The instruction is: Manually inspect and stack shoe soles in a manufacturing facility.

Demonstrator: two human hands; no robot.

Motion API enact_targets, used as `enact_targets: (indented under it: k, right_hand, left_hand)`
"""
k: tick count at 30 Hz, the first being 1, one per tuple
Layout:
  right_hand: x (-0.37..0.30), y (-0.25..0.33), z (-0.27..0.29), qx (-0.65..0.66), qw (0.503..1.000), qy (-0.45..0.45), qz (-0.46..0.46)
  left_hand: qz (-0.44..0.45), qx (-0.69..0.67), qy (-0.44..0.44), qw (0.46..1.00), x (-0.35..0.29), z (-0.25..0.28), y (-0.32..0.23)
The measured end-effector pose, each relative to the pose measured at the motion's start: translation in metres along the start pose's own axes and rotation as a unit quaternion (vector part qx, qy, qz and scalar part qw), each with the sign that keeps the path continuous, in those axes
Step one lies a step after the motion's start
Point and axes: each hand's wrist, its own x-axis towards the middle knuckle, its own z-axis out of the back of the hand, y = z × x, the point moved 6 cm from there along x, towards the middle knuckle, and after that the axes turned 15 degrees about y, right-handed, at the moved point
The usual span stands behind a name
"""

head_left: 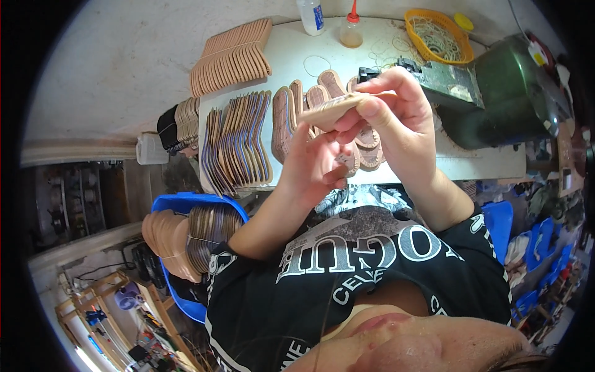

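Note:
Above the table I hold a tan shoe insole (330, 114), seen nearly edge-on. My right hand (401, 115) pinches its right end between thumb and fingers. My left hand (310, 160) is at its left end, thumb against the edge and the other fingers loosely curled below. Under my hands lie several brown insoles (282, 118) with stitched or pleated-looking rims, partly hidden by my hands. To their left, a row of insoles (243, 139) stands on edge, some with bluish layers. Behind that row is a bundled stack of tan insoles (232, 57).
A green sewing-type machine (496, 93) occupies the table's right side. At the back are a yellow basket (414, 34) of pale bands, a red-nozzled bottle (351, 36) and a white bottle (311, 17). A blue bin (162, 201) with insole bundles stands left of me.

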Motion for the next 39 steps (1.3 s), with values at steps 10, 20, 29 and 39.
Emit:
enact_targets:
  k: [10,20,29,39]
  right_hand:
    - [0.001,0.008,0.004,0.030,0.999,0.020,0.005]
    - [-0.009,-0.010,-0.001,0.037,0.996,0.037,-0.075]
    - [-0.016,0.004,0.013,-0.198,0.979,0.009,-0.044]
    - [-0.013,0.010,0.012,-0.254,0.967,0.031,-0.009]
  left_hand:
    - [-0.410,0.533,-0.108,0.732,-0.075,-0.048,-0.080]
    - [-0.129,0.511,0.042,0.849,-0.005,-0.062,-0.058]
    - [-0.165,0.606,-0.093,0.773,-0.021,-0.066,-0.062]
    - [-0.192,0.638,0.007,0.745,-0.016,-0.072,-0.043]
